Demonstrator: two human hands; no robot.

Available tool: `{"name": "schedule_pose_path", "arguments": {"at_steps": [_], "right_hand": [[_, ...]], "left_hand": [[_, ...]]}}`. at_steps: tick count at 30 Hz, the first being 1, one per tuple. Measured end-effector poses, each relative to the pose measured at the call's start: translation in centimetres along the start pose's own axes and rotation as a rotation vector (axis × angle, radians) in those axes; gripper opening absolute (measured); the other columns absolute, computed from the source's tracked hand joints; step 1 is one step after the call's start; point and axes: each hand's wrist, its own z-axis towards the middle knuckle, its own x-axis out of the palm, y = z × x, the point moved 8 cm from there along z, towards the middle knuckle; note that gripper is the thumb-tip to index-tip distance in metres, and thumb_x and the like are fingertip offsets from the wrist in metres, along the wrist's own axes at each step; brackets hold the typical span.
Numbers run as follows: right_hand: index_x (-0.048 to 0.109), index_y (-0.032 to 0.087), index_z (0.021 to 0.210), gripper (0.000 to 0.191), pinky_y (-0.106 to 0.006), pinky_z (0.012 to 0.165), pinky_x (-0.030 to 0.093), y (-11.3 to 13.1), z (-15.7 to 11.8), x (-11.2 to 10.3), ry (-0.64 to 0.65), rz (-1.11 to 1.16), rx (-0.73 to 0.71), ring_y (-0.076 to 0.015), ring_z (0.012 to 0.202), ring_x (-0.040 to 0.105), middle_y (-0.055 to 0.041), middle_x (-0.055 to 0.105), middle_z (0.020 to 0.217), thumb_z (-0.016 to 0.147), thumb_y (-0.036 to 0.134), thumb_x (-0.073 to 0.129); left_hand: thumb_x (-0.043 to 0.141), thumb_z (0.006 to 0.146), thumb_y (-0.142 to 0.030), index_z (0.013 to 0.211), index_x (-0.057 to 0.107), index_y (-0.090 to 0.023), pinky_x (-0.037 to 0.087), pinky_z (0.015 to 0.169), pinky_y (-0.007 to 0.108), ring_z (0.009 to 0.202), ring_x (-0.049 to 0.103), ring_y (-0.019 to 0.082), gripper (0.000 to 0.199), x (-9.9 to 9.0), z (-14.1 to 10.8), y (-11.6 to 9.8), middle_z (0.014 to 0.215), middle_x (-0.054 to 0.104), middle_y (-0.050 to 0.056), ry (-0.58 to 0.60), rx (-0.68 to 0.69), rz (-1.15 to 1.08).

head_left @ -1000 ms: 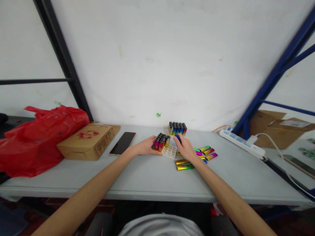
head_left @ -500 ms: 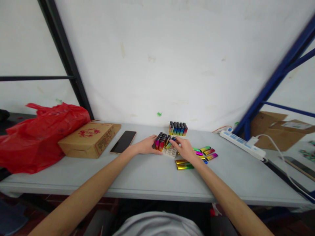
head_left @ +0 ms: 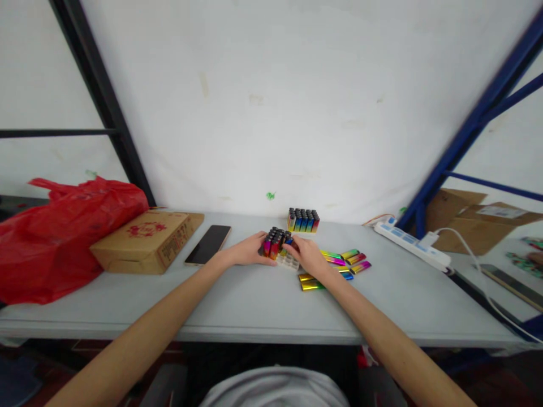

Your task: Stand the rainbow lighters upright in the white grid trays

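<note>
Colorful lighters with black tops (head_left: 271, 244) stand upright in a pale tray (head_left: 288, 260), whose near right part shows bare slots. My left hand (head_left: 250, 250) wraps round the left side of the lighters and tray. Over the tray's right side, my right hand (head_left: 306, 254) pinches a lighter (head_left: 289, 241) among the others, partly hidden by the fingers. Several loose shiny lighters (head_left: 313, 286) lie on the table right of the tray, some beneath my right forearm. A second full block of lighters (head_left: 304, 220) stands behind, near the wall.
At the left are a dark phone (head_left: 208, 245), a cardboard box (head_left: 146, 240) and a red plastic bag (head_left: 72, 232). A white power strip (head_left: 411, 247) with a cable lies at the right, near an open carton (head_left: 479, 226) beyond the blue frame (head_left: 466, 133).
The lighter at my right fingers has gone from tilted above the tray to lower among the others. The whole view has shifted slightly; my left hand keeps its hold.
</note>
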Motion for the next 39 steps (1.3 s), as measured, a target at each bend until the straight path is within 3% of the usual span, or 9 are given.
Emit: {"name": "schedule_pose_path", "arguments": {"at_steps": [4,8,13,17,22,25,29,33,39], "right_hand": [[0.064,0.02,0.087,0.031,-0.028,0.062,0.031,0.8,0.3,-0.3,0.041,-0.187,-0.017,-0.0181,0.06,0.056,-0.0048,0.066,0.069,0.101,0.047,0.056],[0.061,0.02,0.071,0.048,-0.027,0.059,0.029,-0.4,0.1,-2.4,0.034,-0.074,-0.039,-0.0147,0.056,0.049,-0.0006,0.06,0.061,0.103,0.053,0.048],[0.067,0.018,0.083,0.043,-0.027,0.064,0.038,-4.2,-1.4,-7.3,-0.032,0.048,0.021,-0.0156,0.064,0.057,-0.0014,0.067,0.072,0.104,0.049,0.045],[0.071,0.019,0.093,0.032,-0.031,0.074,0.048,-4.2,-4.4,-9.5,-0.007,0.101,0.029,-0.0196,0.079,0.065,-0.0063,0.073,0.089,0.099,0.045,0.055],[0.072,0.027,0.112,0.02,-0.041,0.102,0.05,-0.9,-10.3,-8.1,0.147,0.001,-0.087,-0.0261,0.114,0.064,-0.0094,0.069,0.117,0.094,0.036,0.068],[0.069,0.028,0.121,0.025,-0.048,0.108,0.048,-0.2,-12.6,-6.9,0.121,-0.112,-0.125,-0.028,0.12,0.062,-0.0103,0.067,0.121,0.096,0.027,0.064],[0.068,0.029,0.12,0.024,-0.052,0.105,0.049,-0.1,-13.1,-6.3,0.034,-0.156,-0.137,-0.0287,0.116,0.063,-0.0104,0.068,0.118,0.099,0.024,0.056],[0.067,0.027,0.116,0.021,-0.05,0.105,0.049,-0.9,-12.2,-7.8,-0.066,0.002,-0.056,-0.0286,0.117,0.063,-0.0111,0.069,0.12,0.101,0.032,0.053],[0.072,0.023,0.104,0.033,-0.038,0.085,0.057,-5.7,-8.7,-10.5,-0.255,0.601,0.296,-0.0256,0.096,0.068,-0.008,0.074,0.105,0.091,0.053,0.066]], "left_hand": [[0.081,0.072,-0.063,0.129,0.063,-0.018,0.047,0.107,0.044,0.115,0.06,0.033,0.075,0.1,0.0,0.0,0.126,0.062,0.013,-0.001,0.011,-0.003],[0.081,0.072,-0.063,0.129,0.064,-0.018,0.046,0.108,0.042,0.116,0.06,0.033,0.075,-0.2,-0.1,-0.2,0.125,0.063,0.012,-0.003,0.012,0.003],[0.079,0.075,-0.061,0.13,0.063,-0.019,0.045,0.11,0.042,0.12,0.059,0.033,0.071,0.0,-0.1,-0.3,0.129,0.062,0.011,0.024,0.014,-0.007],[0.079,0.075,-0.061,0.131,0.061,-0.018,0.046,0.109,0.042,0.118,0.06,0.032,0.073,0.2,-0.1,0.0,0.127,0.061,0.012,0.032,-0.015,-0.004],[0.079,0.073,-0.064,0.129,0.063,-0.02,0.044,0.112,0.043,0.119,0.059,0.032,0.073,0.1,0.0,-0.2,0.13,0.06,0.011,0.032,-0.001,-0.026],[0.08,0.072,-0.065,0.129,0.063,-0.019,0.044,0.112,0.044,0.119,0.06,0.033,0.075,0.1,-0.1,0.0,0.13,0.06,0.012,0.03,-0.023,-0.042],[0.08,0.073,-0.063,0.13,0.063,-0.021,0.044,0.112,0.043,0.12,0.059,0.032,0.073,0.0,-0.1,-0.2,0.131,0.061,0.011,0.017,0.008,-0.043],[0.079,0.074,-0.063,0.129,0.064,-0.021,0.045,0.111,0.043,0.12,0.059,0.033,0.072,0.0,-0.1,-0.3,0.129,0.062,0.011,0.015,0.022,-0.027],[0.079,0.072,-0.066,0.131,0.063,-0.02,0.044,0.112,0.042,0.119,0.06,0.032,0.076,0.2,0.0,0.1,0.13,0.061,0.011,0.031,-0.023,-0.026]]}}
